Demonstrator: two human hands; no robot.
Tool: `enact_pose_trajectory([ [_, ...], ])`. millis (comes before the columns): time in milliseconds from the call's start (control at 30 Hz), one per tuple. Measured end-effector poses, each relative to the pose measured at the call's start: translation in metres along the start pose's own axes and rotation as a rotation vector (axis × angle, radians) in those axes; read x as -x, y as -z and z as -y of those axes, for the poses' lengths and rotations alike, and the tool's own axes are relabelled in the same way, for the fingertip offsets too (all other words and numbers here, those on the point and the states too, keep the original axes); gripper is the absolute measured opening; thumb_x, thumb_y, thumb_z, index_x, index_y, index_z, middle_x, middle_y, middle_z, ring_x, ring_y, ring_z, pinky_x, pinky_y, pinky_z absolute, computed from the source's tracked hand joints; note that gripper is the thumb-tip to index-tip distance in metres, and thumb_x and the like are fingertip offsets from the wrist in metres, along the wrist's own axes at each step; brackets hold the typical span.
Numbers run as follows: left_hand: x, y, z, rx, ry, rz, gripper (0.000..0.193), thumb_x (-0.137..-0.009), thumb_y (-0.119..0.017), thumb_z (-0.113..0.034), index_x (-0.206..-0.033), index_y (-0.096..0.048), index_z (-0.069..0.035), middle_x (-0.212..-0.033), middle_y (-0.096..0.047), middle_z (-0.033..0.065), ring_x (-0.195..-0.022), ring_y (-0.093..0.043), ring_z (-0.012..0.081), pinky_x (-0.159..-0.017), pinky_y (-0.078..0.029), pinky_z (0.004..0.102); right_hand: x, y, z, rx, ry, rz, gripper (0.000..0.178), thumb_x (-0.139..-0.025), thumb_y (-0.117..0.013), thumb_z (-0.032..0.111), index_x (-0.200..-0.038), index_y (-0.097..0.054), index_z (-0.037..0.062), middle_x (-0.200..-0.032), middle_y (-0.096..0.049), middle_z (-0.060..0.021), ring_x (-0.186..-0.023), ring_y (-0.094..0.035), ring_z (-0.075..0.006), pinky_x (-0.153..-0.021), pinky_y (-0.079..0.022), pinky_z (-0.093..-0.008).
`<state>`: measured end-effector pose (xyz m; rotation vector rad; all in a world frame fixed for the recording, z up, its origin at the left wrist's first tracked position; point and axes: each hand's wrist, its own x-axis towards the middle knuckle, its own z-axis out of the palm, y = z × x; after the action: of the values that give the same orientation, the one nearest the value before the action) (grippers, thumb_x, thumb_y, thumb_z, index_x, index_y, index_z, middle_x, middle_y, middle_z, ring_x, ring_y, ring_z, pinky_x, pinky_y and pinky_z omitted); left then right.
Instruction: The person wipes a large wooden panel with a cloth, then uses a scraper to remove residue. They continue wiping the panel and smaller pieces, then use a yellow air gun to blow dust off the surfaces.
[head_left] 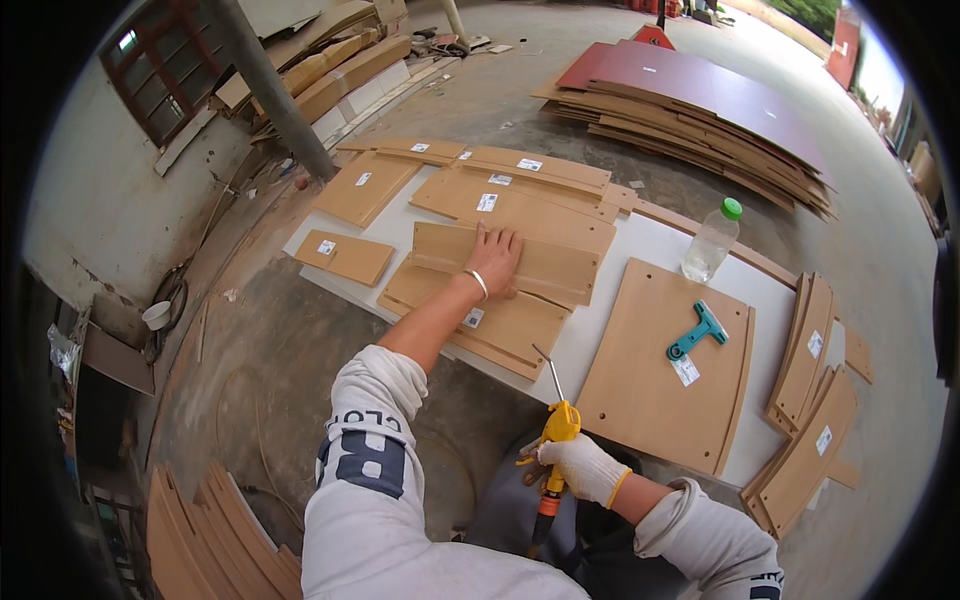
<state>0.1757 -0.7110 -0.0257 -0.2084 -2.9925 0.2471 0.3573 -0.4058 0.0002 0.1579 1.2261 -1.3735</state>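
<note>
My left hand point(494, 262), bare and with a pale bracelet at the wrist, spans a narrow wood-coloured panel point(560, 268). Its fingers reach the panel's far edge and the thumb lies low on the near side. The panel looks tilted over a similar labelled panel point(520, 325). In a white knitted glove, my right hand point(580, 465) is wrapped round a yellow air blow gun point(562, 422). The gun's thin bent metal nozzle points up and away, near the table's front edge. An orange and black coupling hangs below its grip.
Several labelled panels point(365, 195) lie on the white table top point(625, 270). At right, a large panel point(640, 370) carries a teal scraper point(700, 330); a green-capped bottle point(710, 245) stands behind. Curved pieces point(810, 450) lie far right. Stacked boards point(690, 90) and a post point(270, 90) stand beyond.
</note>
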Motion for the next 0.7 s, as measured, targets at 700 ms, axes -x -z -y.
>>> enact_pose_trajectory([
  [700, 0.066, 0.016, -0.033, 0.369, 0.181, -0.141, 0.043, -0.078, -0.078, -0.027, -0.110, -0.057, -0.008, -0.109, -0.059, 0.0101, -0.109, -0.057, 0.0296, -0.088, -0.047, 0.0445, 0.000, 0.002, -0.037, -0.086, -0.007, -0.110, 0.026, -0.089, -0.058, 0.008, -0.113, -0.060, -0.0028, -0.109, -0.068, -0.0175, -0.081, -0.070, -0.0310, -0.071, -0.056, -0.0445],
])
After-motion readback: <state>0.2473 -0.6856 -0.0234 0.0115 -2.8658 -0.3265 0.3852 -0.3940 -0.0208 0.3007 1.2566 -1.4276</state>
